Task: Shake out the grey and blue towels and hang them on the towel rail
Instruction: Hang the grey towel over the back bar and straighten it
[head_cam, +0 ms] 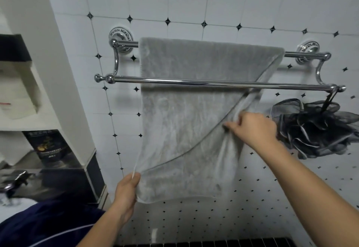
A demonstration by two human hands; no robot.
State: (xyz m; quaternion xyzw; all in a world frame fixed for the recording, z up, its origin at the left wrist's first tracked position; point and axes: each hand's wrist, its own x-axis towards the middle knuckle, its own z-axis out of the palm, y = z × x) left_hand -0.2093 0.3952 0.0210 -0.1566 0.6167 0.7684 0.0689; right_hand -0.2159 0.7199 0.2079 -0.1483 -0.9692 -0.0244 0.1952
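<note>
The grey towel hangs over the back bar of a chrome double towel rail on the tiled wall. Its front layer is pulled aside diagonally. My left hand pinches the towel's lower left corner. My right hand grips the towel's right edge below the front bar. No blue towel is in view.
A dark mesh bath sponge hangs from the right end of the front bar. At left stands a white shelf unit with boxes and a dark package. A chrome tap shows at the lower left.
</note>
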